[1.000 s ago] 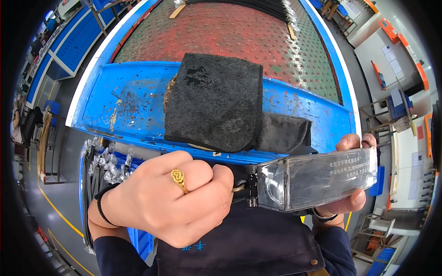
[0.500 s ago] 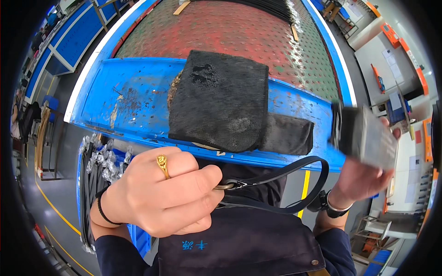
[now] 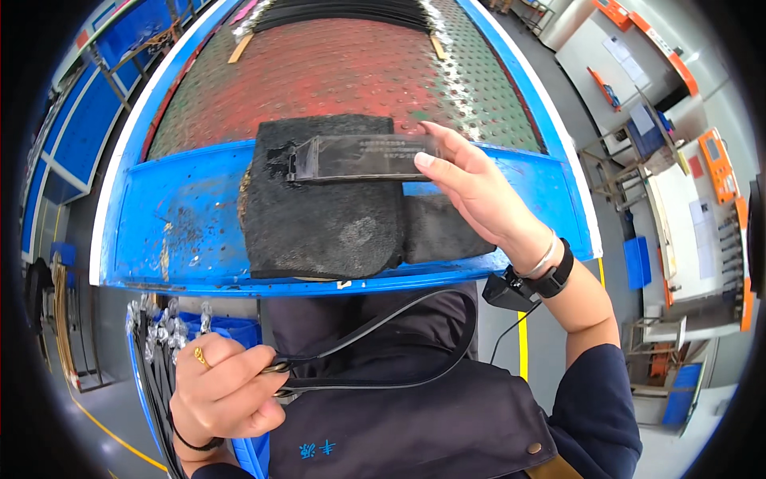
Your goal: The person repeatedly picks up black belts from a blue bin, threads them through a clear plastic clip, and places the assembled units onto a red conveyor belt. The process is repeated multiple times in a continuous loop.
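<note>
My left hand [image 3: 227, 391], a gold ring on one finger, is closed round the metal buckle end of a black belt [image 3: 399, 385]. The belt's strap loops out to the right above my dark apron. My right hand [image 3: 491, 191] grips the right end of a dark rectangular block [image 3: 359, 156] with pale print on its face, thumb in front and fingers behind. This block is over the upper part of a worn black cloth pad [image 3: 327, 227]; whether it touches the cloth I cannot tell.
The pad lies on a scuffed blue ledge [image 3: 191, 231], beside a smaller dark cloth piece [image 3: 447, 231]. Beyond is a red and green studded surface [image 3: 335, 76] with black strips [image 3: 343, 14] at its far end. Plastic-wrapped black straps [image 3: 155, 335] hang at lower left.
My right hand has brought the block from the far right leftward over the pad. My left hand has moved down and left with the belt, and the view has shifted.
</note>
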The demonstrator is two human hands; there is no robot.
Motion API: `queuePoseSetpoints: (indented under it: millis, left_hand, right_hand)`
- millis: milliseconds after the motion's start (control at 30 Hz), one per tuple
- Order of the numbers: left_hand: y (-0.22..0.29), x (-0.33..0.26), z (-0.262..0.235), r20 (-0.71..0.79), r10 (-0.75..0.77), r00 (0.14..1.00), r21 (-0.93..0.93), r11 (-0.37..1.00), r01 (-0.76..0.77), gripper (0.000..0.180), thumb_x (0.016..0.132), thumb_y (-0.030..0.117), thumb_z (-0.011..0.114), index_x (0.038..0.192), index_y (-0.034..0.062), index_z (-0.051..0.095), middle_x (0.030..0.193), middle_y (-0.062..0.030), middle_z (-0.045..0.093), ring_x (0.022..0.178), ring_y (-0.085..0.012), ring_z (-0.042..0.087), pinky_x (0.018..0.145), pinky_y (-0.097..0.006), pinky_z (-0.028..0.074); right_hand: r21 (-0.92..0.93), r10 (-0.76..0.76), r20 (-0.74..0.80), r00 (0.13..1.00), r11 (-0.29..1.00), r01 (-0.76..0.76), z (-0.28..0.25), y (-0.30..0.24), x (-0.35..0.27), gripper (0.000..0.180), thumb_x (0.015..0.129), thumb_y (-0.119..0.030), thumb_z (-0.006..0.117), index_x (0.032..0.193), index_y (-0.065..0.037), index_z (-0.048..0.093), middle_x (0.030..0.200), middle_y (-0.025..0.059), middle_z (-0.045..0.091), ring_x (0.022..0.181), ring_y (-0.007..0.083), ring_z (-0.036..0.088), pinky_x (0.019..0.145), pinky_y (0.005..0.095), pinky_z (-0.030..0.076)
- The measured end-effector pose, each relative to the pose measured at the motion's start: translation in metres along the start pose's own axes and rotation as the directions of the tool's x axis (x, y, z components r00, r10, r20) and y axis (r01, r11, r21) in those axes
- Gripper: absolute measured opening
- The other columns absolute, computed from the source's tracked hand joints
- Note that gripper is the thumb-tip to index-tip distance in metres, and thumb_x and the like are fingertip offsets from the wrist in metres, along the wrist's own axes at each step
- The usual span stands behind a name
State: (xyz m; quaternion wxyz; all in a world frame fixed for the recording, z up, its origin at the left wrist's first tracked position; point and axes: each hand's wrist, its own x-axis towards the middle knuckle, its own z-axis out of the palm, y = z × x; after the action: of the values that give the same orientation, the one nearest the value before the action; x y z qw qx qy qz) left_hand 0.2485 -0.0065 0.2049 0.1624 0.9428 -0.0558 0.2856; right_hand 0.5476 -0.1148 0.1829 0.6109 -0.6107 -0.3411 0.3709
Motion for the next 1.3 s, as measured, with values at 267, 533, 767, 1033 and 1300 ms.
queuePoseSetpoints:
  millis: [267,533,767,1033,1300]
  left_hand:
    - [-0.004,0.015,0.011,-0.037,0.064,0.997,0.015,0.998,-0.063,0.026,0.042,0.013,0.056,0.066,0.0060,0.062,0.072,-0.0043,0.057,0.051,-0.0148,0.045,0.044,-0.025,0.036]
    - [0.005,0.042,0.028,-0.070,0.109,0.992,0.135,0.986,-0.099,0.023,0.049,0.013,0.062,0.069,0.0033,0.062,0.079,-0.0080,0.058,0.054,-0.0155,0.046,0.045,-0.024,0.037]
    - [0.018,0.068,0.045,-0.132,0.205,0.970,0.173,0.968,-0.181,0.023,0.051,0.013,0.060,0.072,0.0028,0.063,0.079,-0.0100,0.060,0.051,-0.0165,0.048,0.045,-0.026,0.038]
    - [0.024,0.071,0.048,-0.139,0.202,0.969,0.166,0.970,-0.179,0.019,0.054,0.014,0.061,0.070,0.0027,0.063,0.079,-0.0104,0.060,0.052,-0.0165,0.048,0.044,-0.025,0.036]
    - [0.021,0.068,0.045,-0.125,0.206,0.971,0.158,0.970,-0.185,0.017,0.054,0.014,0.061,0.067,0.0039,0.062,0.078,-0.0096,0.060,0.051,-0.0153,0.046,0.042,-0.025,0.035]
  right_hand:
    - [-0.940,-0.396,0.123,0.910,0.248,0.235,-0.046,0.002,-0.071,0.029,0.089,-0.025,0.045,0.105,-0.010,0.064,0.134,0.0118,0.038,0.130,0.0348,0.022,0.105,0.0446,0.016]
    - [-0.936,-0.558,0.026,0.830,0.279,0.217,-0.051,-0.028,-0.101,0.047,0.093,-0.036,0.028,0.098,-0.012,0.068,0.136,0.0144,0.036,0.130,0.0360,0.021,0.106,0.0467,0.013]
    - [-0.775,-0.620,0.504,0.601,-0.019,0.631,0.014,-0.022,-0.134,0.056,0.073,-0.062,0.040,0.106,-0.025,0.065,0.126,-0.0022,0.047,0.126,0.0419,0.021,0.102,0.0604,-0.001]
    - [-0.823,-0.611,0.431,0.663,0.033,0.566,0.023,-0.016,-0.128,0.064,0.051,-0.056,0.053,0.105,-0.024,0.066,0.127,-0.0060,0.046,0.126,0.0412,0.022,0.101,0.0618,-0.001]
    - [-0.705,-0.731,0.298,0.614,0.264,0.658,-0.002,-0.016,-0.119,0.058,0.081,-0.060,0.034,0.107,-0.019,0.064,0.135,0.0178,0.034,0.128,0.0447,0.019,0.103,0.0563,0.006]
